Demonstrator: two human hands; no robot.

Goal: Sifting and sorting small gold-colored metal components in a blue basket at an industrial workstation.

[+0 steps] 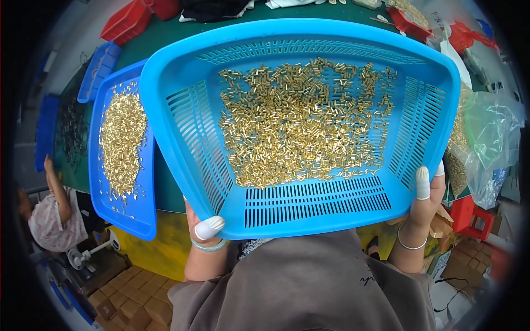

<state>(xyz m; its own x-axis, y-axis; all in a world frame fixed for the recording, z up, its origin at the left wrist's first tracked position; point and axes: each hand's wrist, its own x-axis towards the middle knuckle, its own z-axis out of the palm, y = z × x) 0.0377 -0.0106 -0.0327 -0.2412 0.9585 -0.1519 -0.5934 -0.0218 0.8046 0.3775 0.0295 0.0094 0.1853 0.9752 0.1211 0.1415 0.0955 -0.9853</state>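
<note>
A large light-blue slotted plastic basket [309, 218] spans the middle of the view, held up in front of me. Many small gold-coloured metal tubes [292, 121] lie spread over its bottom, heaped more thickly at the centre and left. My left hand [203, 225] grips the near left corner, a white finger cot on the thumb. On the near right side my right hand [426, 193] is closed round the rim, also with white finger cots. The fingers under the basket are mostly hidden.
Left of the basket, a blue tray [146, 212] holds a pile of similar gold pieces [121, 138]. Clear plastic bags [491, 138] stand on the right, beside a red stool [472, 218]. Red bins [127, 22] sit far left on the green table. Another person [55, 215] works at far left.
</note>
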